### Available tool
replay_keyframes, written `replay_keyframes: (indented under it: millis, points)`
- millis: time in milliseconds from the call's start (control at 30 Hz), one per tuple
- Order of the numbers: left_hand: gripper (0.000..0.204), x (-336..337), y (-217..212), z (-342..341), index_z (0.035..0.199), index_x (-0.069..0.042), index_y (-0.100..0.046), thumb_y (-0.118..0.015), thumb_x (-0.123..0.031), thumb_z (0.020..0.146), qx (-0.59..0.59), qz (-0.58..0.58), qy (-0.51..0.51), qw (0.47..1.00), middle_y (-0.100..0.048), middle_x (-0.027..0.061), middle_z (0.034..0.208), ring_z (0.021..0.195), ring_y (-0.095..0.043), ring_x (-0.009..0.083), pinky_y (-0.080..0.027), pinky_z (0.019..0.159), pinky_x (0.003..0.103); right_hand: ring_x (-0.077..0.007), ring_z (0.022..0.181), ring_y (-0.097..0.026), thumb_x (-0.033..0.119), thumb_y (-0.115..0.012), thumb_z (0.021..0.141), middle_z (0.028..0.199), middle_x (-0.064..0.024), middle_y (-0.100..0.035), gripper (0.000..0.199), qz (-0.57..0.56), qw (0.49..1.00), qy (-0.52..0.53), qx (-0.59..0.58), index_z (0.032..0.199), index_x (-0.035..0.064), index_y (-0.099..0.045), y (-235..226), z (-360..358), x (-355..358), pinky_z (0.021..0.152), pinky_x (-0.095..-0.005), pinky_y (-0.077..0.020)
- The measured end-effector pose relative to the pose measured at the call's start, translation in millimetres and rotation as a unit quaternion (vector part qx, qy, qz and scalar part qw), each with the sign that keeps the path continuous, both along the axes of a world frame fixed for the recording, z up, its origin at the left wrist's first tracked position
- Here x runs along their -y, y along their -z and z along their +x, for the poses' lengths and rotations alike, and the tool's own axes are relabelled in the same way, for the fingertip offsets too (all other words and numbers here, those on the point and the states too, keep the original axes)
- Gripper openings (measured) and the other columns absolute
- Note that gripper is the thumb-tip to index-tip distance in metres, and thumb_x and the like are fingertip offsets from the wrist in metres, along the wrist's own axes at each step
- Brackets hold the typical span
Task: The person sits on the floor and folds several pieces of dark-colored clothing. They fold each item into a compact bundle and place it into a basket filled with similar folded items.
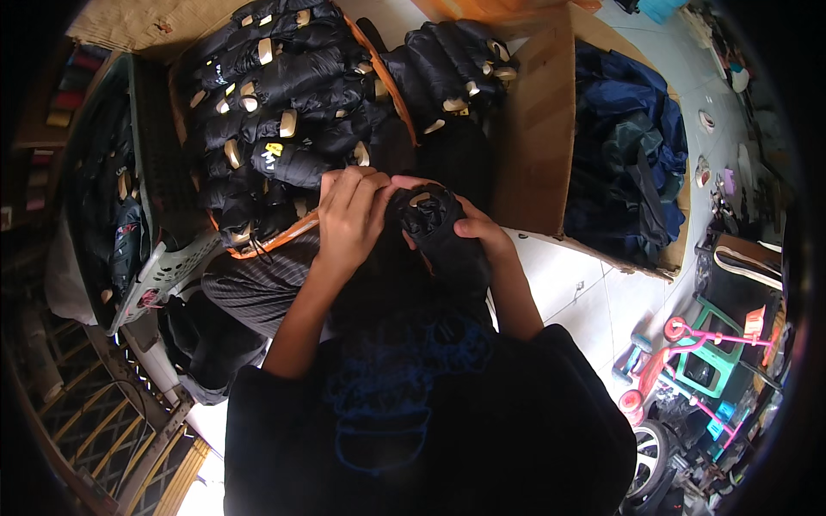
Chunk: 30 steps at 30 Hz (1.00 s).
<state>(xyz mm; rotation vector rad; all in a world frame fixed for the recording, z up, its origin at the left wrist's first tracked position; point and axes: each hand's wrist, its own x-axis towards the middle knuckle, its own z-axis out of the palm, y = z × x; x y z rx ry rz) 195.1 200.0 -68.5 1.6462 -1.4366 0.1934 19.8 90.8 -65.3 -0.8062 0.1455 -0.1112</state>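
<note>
Black bundle (pixel 463 256) in the right hand's (pixel 486 232) clamped grip, pale-tipped end facing up and away, long axis slanting toward the lap; left hand's (pixel 351 206) fingertips together just beside it.

Blk bundle (pixel 428 219), brn box (pixel 532 129), navy cloth (pixel 628 82), dk-gry striped trousers (pixel 256 285), blk tee (pixel 525 421) w/ blu print (pixel 379 378)

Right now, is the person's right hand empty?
No, the right hand is wrapped around a rolled black bundle, with the thumb lying along its side.
</note>
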Motion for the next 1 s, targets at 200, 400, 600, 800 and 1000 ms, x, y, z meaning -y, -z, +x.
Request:
replay_keyframes:
  millis: [200, 400, 600, 800, 1000]
  points:
    - [0.017, -1, 1, -3, 0.083, -0.005, -0.063, -0.078, -0.002, 0.077, -0.076, 0.036, -0.001, 0.996, -0.063, 0.0064, 0.083, 0.068, -0.057, 0.0210, -0.042, 0.066, 0.033, -0.0193, 0.125, -0.052, 0.034, -0.070, 0.080, 0.139, -0.0122, -0.051, 0.085, -0.056, 0.997, 0.040, -0.030, 0.149, -0.0006, -0.035, 4, -19, 4, 0.107, -0.0319, -0.0373]
    - [0.014, 5, -7, -11, 0.082, -0.004, -0.062, -0.076, -0.006, 0.081, -0.068, 0.070, 0.045, 0.994, -0.063, 0.0056, 0.080, 0.066, -0.057, 0.0196, -0.038, 0.068, 0.032, -0.0188, 0.132, -0.045, 0.024, -0.068, 0.085, 0.140, -0.0111, -0.049, 0.071, -0.201, 0.976, 0.045, -0.066, 0.147, 0.0013, -0.040, -12, -23, 7, 0.111, -0.0316, -0.0315]
    - [0.012, 4, -15, -18, 0.084, 0.000, -0.060, -0.073, -0.001, 0.083, -0.175, 0.092, 0.081, 0.977, -0.061, 0.0093, 0.080, 0.069, -0.058, 0.0209, -0.043, 0.068, 0.031, -0.0187, 0.127, -0.048, 0.019, -0.074, 0.082, 0.134, -0.0091, -0.052, 0.071, -0.259, 0.957, 0.075, -0.108, 0.143, 0.0003, -0.044, -6, -27, 7, 0.108, -0.0319, -0.0343]
    - [0.012, -3, -20, -17, 0.085, 0.001, -0.058, -0.070, -0.001, 0.086, -0.252, 0.108, 0.105, 0.956, -0.057, 0.0092, 0.080, 0.071, -0.056, 0.0195, -0.045, 0.069, 0.030, -0.0186, 0.126, -0.049, 0.018, -0.078, 0.079, 0.137, -0.0093, -0.049, 0.072, -0.203, 0.964, 0.123, -0.124, 0.141, 0.0000, -0.047, 1, -26, -2, 0.107, -0.0322, -0.0356]
    - [0.012, -29, -9, -16, 0.086, 0.002, -0.058, -0.068, -0.004, 0.090, -0.328, 0.140, 0.067, 0.932, -0.058, 0.0089, 0.081, 0.072, -0.056, 0.0178, -0.045, 0.068, 0.029, -0.0253, 0.128, -0.049, 0.024, -0.078, 0.081, 0.136, -0.0137, -0.049, 0.072, -0.333, 0.907, 0.211, -0.146, 0.140, -0.0011, -0.045, 13, -14, -44, 0.107, -0.0342, -0.0366]
